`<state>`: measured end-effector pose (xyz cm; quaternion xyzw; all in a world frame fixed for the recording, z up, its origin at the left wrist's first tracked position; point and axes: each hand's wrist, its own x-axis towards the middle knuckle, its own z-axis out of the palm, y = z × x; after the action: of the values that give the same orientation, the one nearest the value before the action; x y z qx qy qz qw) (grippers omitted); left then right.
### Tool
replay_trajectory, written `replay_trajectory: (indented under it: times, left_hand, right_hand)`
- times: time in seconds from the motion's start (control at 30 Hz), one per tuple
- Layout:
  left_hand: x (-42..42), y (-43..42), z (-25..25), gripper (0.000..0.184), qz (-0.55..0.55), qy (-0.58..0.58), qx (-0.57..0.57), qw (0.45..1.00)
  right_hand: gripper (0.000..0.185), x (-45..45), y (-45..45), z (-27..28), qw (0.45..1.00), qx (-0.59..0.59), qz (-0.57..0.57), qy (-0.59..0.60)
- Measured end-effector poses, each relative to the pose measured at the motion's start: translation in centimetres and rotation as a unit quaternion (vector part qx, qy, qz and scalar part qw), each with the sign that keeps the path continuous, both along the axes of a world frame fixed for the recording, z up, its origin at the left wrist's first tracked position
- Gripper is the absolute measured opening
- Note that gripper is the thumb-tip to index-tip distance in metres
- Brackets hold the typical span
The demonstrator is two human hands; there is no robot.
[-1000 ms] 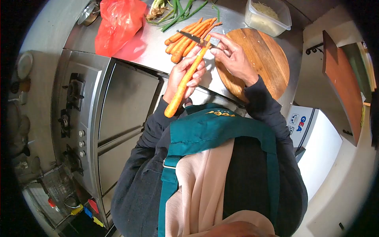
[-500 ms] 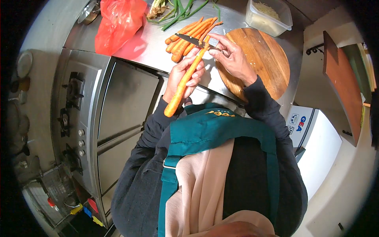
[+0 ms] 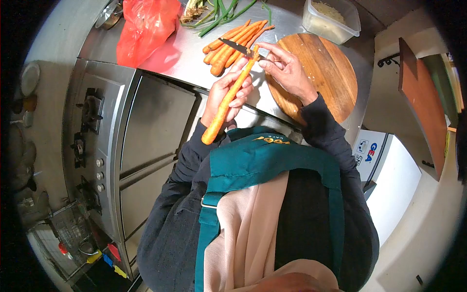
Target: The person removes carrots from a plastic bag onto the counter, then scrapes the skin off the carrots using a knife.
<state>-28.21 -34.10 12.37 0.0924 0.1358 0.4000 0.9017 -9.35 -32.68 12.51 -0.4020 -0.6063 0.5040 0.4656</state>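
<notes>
Slightly shifted, the knife crosses the carrot's thin end; carrot pose barely changed, so work appears confined there. Long axis runs obliquely: thin end away from the body and rightward, thick end toward the apron. Left hand closes around the carrot near the counter's front edge; right hand, partly curled, grips the knife.
</notes>
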Motion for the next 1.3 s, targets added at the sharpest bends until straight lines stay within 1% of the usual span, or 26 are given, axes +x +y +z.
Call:
replay_trajectory:
  times: [0.1,0.17,0.2,0.27,0.33,0.4,0.43,0.47,0.5,0.53,0.57,0.63,0.67,0.7,0.8,0.87,0.97,1.07,1.1,1.17,1.23,1.3]
  left_hand:
    - [0.0,0.1,0.1,0.044,-0.005,0.0,0.011,1.0]
    - [0.0,0.1,0.1,0.042,-0.007,-0.004,0.014,1.0]
    - [0.0,0.1,0.1,0.041,-0.008,-0.008,0.017,1.0]
    - [-0.4,0.1,-0.4,0.043,-0.022,-0.001,0.024,0.999]
    - [-0.6,0.2,-1.2,0.046,-0.033,0.007,0.031,0.999]
    - [-0.7,0.4,-1.8,0.045,0.004,0.089,-0.001,0.996]
    - [-0.7,0.6,-2.0,0.045,0.006,0.089,-0.003,0.996]
    - [-0.5,0.9,-2.1,0.042,0.036,0.124,0.0,0.992]
    - [-0.4,1.3,-2.2,0.039,0.065,0.158,0.004,0.985]
    - [-0.5,1.7,-2.7,0.032,0.068,0.154,0.0,0.986]
    - [-0.4,2.0,-2.8,0.032,0.069,0.154,0.0,0.986]
    - [-0.1,2.4,-3.0,0.032,0.099,0.133,-0.005,0.986]
    - [0.0,2.6,-2.9,0.036,0.106,0.151,-0.01,0.983]
    - [0.1,2.7,-3.0,0.036,0.106,0.151,-0.011,0.983]
    - [0.5,2.9,-3.0,0.038,0.113,0.14,0.017,0.984]
    - [0.9,3.0,-2.7,0.038,0.11,0.163,0.022,0.98]
    - [1.1,3.0,-2.7,0.037,0.115,0.142,0.009,0.983]
    - [1.0,3.1,-3.0,0.037,0.1,0.162,0.007,0.982]
    - [1.0,3.0,-3.1,0.037,0.1,0.162,0.006,0.982]
    - [1.0,2.4,-3.2,0.038,0.081,0.131,0.022,0.988]
    - [1.2,2.1,-2.6,0.039,0.081,0.131,0.015,0.988]
    - [1.1,2.1,-2.3,0.04,0.086,0.103,0.024,0.991]
  right_hand:
    - [0.038,0.0,0.1,0.1,1.0,-0.01,0.006,-0.012]
    - [0.035,-0.2,0.2,0.1,0.999,-0.008,0.003,0.041]
    - [0.035,-0.2,0.3,0.0,0.999,-0.008,0.002,0.041]
    - [0.034,-0.2,0.6,-0.5,0.999,-0.013,-0.038,0.003]
    - [0.033,-0.1,0.9,-1.3,0.999,0.004,-0.047,0.009]
    - [0.032,-0.2,0.8,-2.1,0.998,0.021,-0.054,0.016]
    - [0.033,-0.3,0.6,-2.4,0.995,0.051,-0.064,-0.065]
    - [0.035,-0.4,0.3,-2.6,0.983,0.081,-0.074,-0.146]
    - [0.035,-1.0,-0.4,-2.6,0.977,0.132,-0.078,-0.145]
    - [0.035,-1.2,-1.1,-2.4,0.973,0.129,-0.062,-0.181]
    - [0.036,-1.4,-1.8,-1.8,0.967,0.125,-0.046,-0.216]
    - [0.036,-1.9,-2.6,-1.4,0.966,0.128,-0.03,-0.221]
    - [0.037,-2.0,-2.8,-1.3,0.965,0.131,-0.015,-0.226]
    - [0.037,-2.0,-2.9,-1.2,0.965,0.13,-0.015,-0.226]
    - [0.038,-1.9,-2.9,-1.0,0.967,0.122,-0.01,-0.223]
    - [0.037,-1.7,-2.5,-1.2,0.956,0.142,-0.051,-0.253]
    - [0.038,-1.7,-2.1,-1.9,0.952,0.154,-0.064,-0.257]
    - [0.038,-1.8,-2.1,-1.6,0.949,0.139,-0.08,-0.27]
    - [0.038,-1.7,-1.7,-1.9,0.949,0.139,-0.081,-0.27]
    - [0.038,-1.3,-0.8,-2.9,0.962,0.156,-0.109,-0.196]
    - [0.039,-1.1,-1.9,-1.8,0.964,0.14,-0.09,-0.207]
    - [0.039,-1.3,-2.4,-1.4,0.966,0.122,-0.07,-0.219]
